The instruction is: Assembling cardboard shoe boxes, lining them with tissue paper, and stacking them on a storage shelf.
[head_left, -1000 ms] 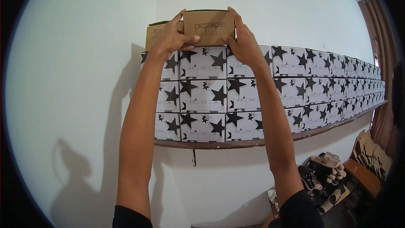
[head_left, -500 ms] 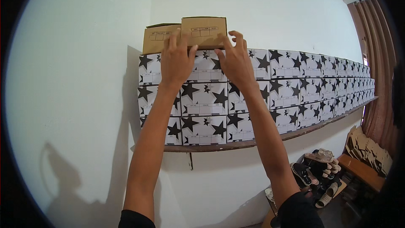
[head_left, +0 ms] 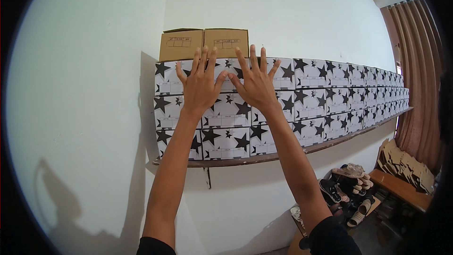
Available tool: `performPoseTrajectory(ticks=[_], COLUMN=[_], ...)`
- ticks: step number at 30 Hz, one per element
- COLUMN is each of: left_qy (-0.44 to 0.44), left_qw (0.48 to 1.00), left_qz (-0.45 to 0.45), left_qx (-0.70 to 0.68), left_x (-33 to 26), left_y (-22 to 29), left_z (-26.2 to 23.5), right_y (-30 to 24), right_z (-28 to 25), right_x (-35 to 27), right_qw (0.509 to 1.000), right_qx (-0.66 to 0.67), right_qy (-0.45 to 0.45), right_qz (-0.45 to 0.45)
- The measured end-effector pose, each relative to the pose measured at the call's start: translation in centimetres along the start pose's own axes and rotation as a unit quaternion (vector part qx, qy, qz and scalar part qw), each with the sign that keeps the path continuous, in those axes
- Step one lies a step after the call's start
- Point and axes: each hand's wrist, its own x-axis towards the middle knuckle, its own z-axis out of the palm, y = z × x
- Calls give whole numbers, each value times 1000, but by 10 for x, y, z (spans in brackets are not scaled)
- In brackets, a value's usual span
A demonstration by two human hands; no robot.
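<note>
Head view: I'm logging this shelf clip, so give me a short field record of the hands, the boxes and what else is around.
left hand: open, fingers spread, in front of the star-printed boxes
right hand: open, fingers spread, beside the left one
brown boxes: two plain cardboard boxes side by side on top of the stack, above the fingertips, not gripped
shelf: wooden wall shelf carrying three rows of star-printed boxes
below right: shoes in a pile, flat cardboard on a bench
far right: brown curtain
</note>
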Motion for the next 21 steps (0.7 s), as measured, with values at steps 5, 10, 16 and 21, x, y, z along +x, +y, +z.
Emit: performPoseTrajectory(ticks=[5,10,16,21], left_qy=[13,5,11,-10], left_qw=[979,958,948,985], left_qz=[-62,-105,-120,-84], left_qx=[-191,-267,-295,-150], left_x=[-12,-23,-28,5], left_y=[17,31,40,23], left_z=[-17,-22,-22,-7], right_y=[-6,-8,-6,8], right_z=[-29,-48,-56,-34], right_x=[-12,-27,-36,-4], right_qw=[996,980,972,990], right_qx=[90,188,224,121], right_qy=[-19,-52,-62,-67], right_qz=[16,34,38,35])
